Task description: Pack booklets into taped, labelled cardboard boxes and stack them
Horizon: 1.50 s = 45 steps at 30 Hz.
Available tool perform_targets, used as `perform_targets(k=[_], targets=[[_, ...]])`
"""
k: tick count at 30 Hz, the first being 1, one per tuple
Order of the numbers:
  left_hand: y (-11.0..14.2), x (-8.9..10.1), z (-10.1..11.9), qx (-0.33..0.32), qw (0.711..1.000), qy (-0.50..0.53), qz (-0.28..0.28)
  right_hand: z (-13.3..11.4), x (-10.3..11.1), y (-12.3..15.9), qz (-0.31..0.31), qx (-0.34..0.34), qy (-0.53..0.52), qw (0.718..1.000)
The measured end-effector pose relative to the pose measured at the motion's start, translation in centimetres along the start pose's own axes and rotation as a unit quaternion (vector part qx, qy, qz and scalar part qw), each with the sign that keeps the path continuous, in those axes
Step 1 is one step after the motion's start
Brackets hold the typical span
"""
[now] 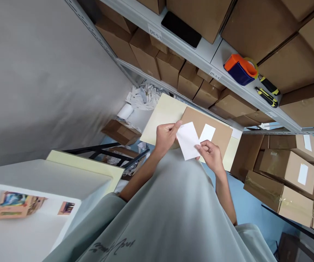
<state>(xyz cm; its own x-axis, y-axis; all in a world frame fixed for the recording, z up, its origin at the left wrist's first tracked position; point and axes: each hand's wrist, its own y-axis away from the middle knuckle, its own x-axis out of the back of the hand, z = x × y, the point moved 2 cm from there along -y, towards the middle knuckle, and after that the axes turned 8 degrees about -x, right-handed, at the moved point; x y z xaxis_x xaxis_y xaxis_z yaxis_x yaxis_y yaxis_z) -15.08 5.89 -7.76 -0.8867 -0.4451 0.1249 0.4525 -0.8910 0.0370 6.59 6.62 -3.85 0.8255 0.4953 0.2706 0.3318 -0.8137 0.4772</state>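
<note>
"D2" on two shelf labels (pixel 155 33)

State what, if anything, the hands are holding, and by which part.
A white slip of paper: the left hand pinches its upper-left corner, the right hand its right edge, low down.

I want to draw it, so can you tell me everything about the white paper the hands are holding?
The white paper is a small, thin, four-sided sheet, turned at a slant. It looks smooth and mostly blank, with tiny dark marks near its top left corner, too small to read. The left hand pinches it by that corner, and the right hand by the lower right one. In the picture it overlaps brown cardboard; I can't tell if they touch.
</note>
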Motion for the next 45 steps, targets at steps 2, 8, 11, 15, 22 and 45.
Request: perform_targets(k=[2,8,11,15,22,45], targets=[[-0.2,-0.1,-0.3,0.022,0.999,0.01,0.03,-0.1,0.2,-0.1,0.031,-0.001,-0.017,0.999],[1.8,-2.4,-0.4,0.104,0.974,0.141,-0.141,-0.2,1.8,-0.6,0.199,0.029,-0.068,0.977],[3.7,-3.9,0.6,0.099,0.951,0.182,-0.228,-0.1,2.8,-0.5,0.227,0.036,-0.062,0.971],[5.1,-5.1,1.7,0.083,0.957,0.164,-0.226,0.4,3.8,-0.1,0.222,0.022,-0.048,0.974],[5.3,-6.3,2.4,0.08,0.962,0.142,-0.22,1.4,5.1,0.5,0.208,0.036,-0.038,0.977],[6.5,-8.6,2.3,-0.058,0.97,0.047,-0.233,2.0,5.9,3.0,0.1,0.085,0.018,0.991]])
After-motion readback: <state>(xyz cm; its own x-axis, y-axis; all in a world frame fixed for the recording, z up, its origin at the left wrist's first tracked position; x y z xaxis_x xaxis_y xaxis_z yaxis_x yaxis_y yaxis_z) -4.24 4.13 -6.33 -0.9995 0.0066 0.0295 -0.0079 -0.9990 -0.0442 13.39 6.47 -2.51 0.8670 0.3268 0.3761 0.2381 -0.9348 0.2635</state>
